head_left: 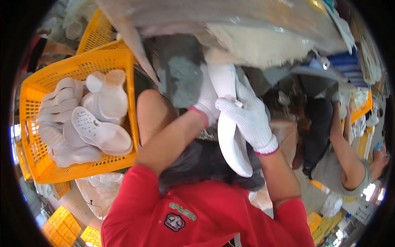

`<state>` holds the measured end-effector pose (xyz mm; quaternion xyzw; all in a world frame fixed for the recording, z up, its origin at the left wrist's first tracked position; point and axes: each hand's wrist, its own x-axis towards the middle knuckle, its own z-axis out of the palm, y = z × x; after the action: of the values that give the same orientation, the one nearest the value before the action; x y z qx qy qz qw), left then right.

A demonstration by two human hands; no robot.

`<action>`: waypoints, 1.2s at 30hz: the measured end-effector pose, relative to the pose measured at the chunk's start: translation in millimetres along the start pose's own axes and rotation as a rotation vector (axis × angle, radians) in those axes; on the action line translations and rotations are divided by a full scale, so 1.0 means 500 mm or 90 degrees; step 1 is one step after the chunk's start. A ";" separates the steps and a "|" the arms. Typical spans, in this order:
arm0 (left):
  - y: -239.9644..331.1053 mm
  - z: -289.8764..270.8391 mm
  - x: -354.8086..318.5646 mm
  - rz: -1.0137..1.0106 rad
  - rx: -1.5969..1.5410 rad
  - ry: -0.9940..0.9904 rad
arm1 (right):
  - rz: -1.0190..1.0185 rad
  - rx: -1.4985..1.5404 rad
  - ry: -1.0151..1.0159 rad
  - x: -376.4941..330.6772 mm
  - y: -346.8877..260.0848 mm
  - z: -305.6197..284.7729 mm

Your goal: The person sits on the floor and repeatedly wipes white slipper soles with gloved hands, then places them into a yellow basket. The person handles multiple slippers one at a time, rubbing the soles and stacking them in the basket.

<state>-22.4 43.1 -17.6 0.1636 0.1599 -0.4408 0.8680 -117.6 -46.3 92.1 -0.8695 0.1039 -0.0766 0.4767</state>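
A white moulded clog (230,144) hangs lengthwise over my lap, its heel end toward me and its other end under the hanging sheet. My right hand (249,117), in a white knitted glove with a pink cuff, is closed around its middle, thumb across the near side. My left hand (207,101), gloved the same way, grips the clog's left side; its fingertips are partly hidden behind it. To my left, an orange plastic basket (78,172) holds several white clogs (101,133), one with small holes in its upper.
Cloudy plastic and cloth sheeting (255,24) hangs over the far side, above my hands. Another orange basket (96,31) stands behind the first. On the right, a co-worker's arm (345,152) reaches forward. Stacked yellow crates (61,226) stand at lower left.
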 end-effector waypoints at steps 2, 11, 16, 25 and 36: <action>0.014 0.006 0.027 0.173 0.286 -0.051 | 0.021 0.051 -0.008 0.037 -0.007 0.006; 0.044 0.028 0.006 0.083 0.252 0.031 | 0.196 0.304 -0.052 0.078 -0.020 -0.002; 0.044 0.022 -0.011 0.041 0.081 0.071 | 0.153 0.214 -0.099 0.057 -0.041 0.004; 0.028 0.067 -0.016 0.020 0.035 0.189 | 0.154 0.143 -0.070 0.033 -0.069 -0.007; 0.001 -0.011 0.002 -0.002 0.032 -0.078 | 0.126 0.202 -0.045 0.045 -0.051 -0.001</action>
<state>-22.2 45.1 -22.8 0.1577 0.0960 -0.4551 0.8711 -93.1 -39.2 114.8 -0.7711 0.1584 -0.0143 0.6166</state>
